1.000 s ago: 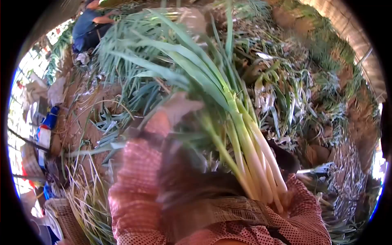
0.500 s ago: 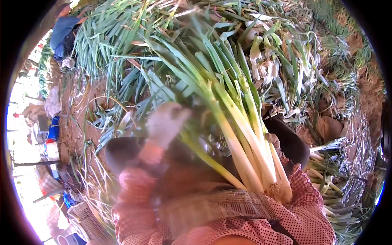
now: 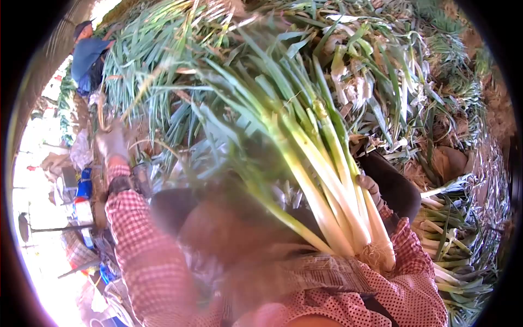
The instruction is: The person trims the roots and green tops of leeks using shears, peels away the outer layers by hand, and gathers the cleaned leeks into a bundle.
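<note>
A bunch of large green onions (image 3: 321, 180) lies slanting across my lap, with white stems and pale roots towards my body and green leaves pointing away. My gloved right hand (image 3: 369, 188) is closed around the right side of the stems; part of it is hidden behind them. One thinner green onion (image 3: 289, 222) splays out to the left of the bunch. My gloved left hand (image 3: 113, 143) is stretched far out to the left, its fingers smeared by motion. Blurred yellowish leaf strips (image 3: 143, 90) show just beyond its fingers.
A large heap of green leaves (image 3: 158, 71) spreads ahead. Withered trimmings (image 3: 354, 82) lie at its right. More green onions (image 3: 444, 240) are laid in a row at my right side. Another person (image 3: 88, 57) is at the far upper left. Blue and white items (image 3: 83, 193) stand at left.
My left hand has swung from beside the bunch outward to the far left, the arm now extended. My right hand and the bunch have barely shifted.
</note>
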Available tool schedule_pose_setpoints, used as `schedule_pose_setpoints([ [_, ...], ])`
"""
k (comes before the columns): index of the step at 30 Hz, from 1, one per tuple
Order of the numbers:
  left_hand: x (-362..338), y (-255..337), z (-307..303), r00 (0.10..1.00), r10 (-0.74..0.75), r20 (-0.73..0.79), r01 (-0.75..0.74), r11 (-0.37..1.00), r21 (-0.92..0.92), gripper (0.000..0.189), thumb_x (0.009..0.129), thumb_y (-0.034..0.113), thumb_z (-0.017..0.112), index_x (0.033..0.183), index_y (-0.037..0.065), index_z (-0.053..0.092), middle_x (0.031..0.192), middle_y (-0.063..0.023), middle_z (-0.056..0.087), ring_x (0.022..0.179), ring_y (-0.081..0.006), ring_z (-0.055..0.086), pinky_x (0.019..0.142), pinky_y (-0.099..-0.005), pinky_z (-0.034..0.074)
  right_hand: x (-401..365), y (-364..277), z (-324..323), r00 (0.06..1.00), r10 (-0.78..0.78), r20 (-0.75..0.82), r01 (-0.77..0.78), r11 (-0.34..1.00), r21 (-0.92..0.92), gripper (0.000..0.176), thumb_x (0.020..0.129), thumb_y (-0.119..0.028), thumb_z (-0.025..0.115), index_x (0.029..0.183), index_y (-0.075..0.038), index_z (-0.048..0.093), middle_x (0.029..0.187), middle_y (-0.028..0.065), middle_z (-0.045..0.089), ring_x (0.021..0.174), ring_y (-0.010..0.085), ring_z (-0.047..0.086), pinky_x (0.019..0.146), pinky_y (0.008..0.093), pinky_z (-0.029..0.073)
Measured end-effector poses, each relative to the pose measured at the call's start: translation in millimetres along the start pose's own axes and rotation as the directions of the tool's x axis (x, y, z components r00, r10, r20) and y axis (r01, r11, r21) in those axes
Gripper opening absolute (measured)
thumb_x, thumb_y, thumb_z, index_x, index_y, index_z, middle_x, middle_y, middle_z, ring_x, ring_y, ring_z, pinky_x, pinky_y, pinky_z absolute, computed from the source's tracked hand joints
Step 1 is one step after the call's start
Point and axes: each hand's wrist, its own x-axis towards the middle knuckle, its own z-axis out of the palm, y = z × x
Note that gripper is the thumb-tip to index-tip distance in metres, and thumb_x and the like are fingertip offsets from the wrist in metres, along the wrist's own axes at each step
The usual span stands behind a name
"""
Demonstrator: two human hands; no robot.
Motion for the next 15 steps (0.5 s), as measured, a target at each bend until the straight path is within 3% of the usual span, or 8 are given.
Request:
schedule_pose_setpoints([
  [2,-27,-22,21,0.909,0.417,0.025,-0.359,0.751,0.554,0.062,0.092,0.031,0.066,0.144,0.003,0.046,0.099,-0.0163,0.065,0.079,-0.0289,0.066,0.072,-0.0417,0.058,4,6,5,0.997,0.067,0.035,-0.068,0.997,0.04,0.063,0.087,-0.02,0.066,0.139,0.009,0.047,0.122,0.0278,0.066,0.103,0.0354,0.071,0.097,0.0464,0.057],
  [3,-69,-13,47,0.851,0.501,0.159,-0.502,0.685,0.528,0.06,0.092,0.034,0.066,0.141,0.005,0.049,0.1,-0.0162,0.067,0.081,-0.0312,0.067,0.074,-0.0425,0.058,8,5,10,0.995,0.081,0.06,-0.084,0.995,0.052,0.063,0.087,-0.019,0.066,0.139,0.009,0.046,0.123,0.028,0.066,0.104,0.0361,0.071,0.098,0.0471,0.056],
  [5,-154,6,101,0.661,0.626,0.414,-0.75,0.536,0.388,0.055,0.092,0.04,0.067,0.135,0.007,0.055,0.104,-0.0159,0.069,0.085,-0.036,0.068,0.077,-0.0442,0.057,7,-3,22,0.992,0.08,0.096,-0.085,0.995,0.057,0.064,0.086,-0.019,0.066,0.141,0.009,0.045,0.124,0.0283,0.065,0.105,0.0375,0.07,0.099,0.0486,0.056],
  [6,-217,38,123,0.576,0.676,0.46,-0.744,0.667,-0.049,0.043,0.09,0.036,0.069,0.122,0.008,0.063,0.098,-0.0145,0.07,0.085,-0.0351,0.069,0.076,-0.0441,0.057,1,-3,30,0.999,0.048,0.011,-0.047,0.996,-0.075,0.066,0.085,-0.019,0.066,0.142,0.008,0.044,0.125,0.0268,0.065,0.107,0.0358,0.07,0.098,0.0466,0.056],
  [7,-247,48,144,0.247,0.889,0.387,-0.929,0.331,-0.167,0.043,0.095,0.031,0.066,0.127,0.003,0.063,0.109,-0.0169,0.07,0.098,-0.0308,0.07,0.087,-0.044,0.056,-1,2,44,0.998,0.007,-0.067,-0.02,0.978,-0.206,0.068,0.085,-0.02,0.067,0.143,0.007,0.044,0.126,0.0253,0.065,0.108,0.0341,0.069,0.097,0.0446,0.056],
  [9,-289,50,174,-0.029,0.905,0.425,-0.906,0.157,-0.394,0.042,0.096,0.034,0.06,0.124,0.004,0.064,0.112,-0.0175,0.068,0.101,-0.0344,0.067,0.089,-0.046,0.055,-10,8,97,0.982,-0.184,-0.03,0.131,0.796,-0.591,0.072,0.081,-0.022,0.068,0.142,0.007,0.045,0.127,0.019,0.063,0.114,0.0264,0.064,0.1,0.0347,0.052],
  [13,-309,17,152,0.065,0.839,0.54,-0.899,0.284,-0.334,0.05,0.092,0.035,0.058,0.131,0.004,0.059,0.122,-0.0185,0.062,0.112,-0.0379,0.059,0.095,-0.0497,0.048,-17,3,84,0.967,-0.254,0.025,0.227,0.814,-0.534,0.07,0.08,-0.019,0.067,0.141,0.008,0.045,0.126,0.0216,0.064,0.113,0.0279,0.066,0.099,0.0376,0.053],
  [15,-312,0,141,0.058,0.758,0.649,-0.896,0.327,-0.302,0.053,0.091,0.034,0.059,0.134,0.003,0.056,0.12,-0.0198,0.062,0.111,-0.0382,0.059,0.093,-0.0503,0.048,-14,-10,35,0.996,-0.081,0.047,0.087,0.986,-0.145,0.066,0.082,-0.017,0.065,0.14,0.008,0.047,0.125,0.0256,0.065,0.112,0.0329,0.067,0.1,0.0423,0.055],
])
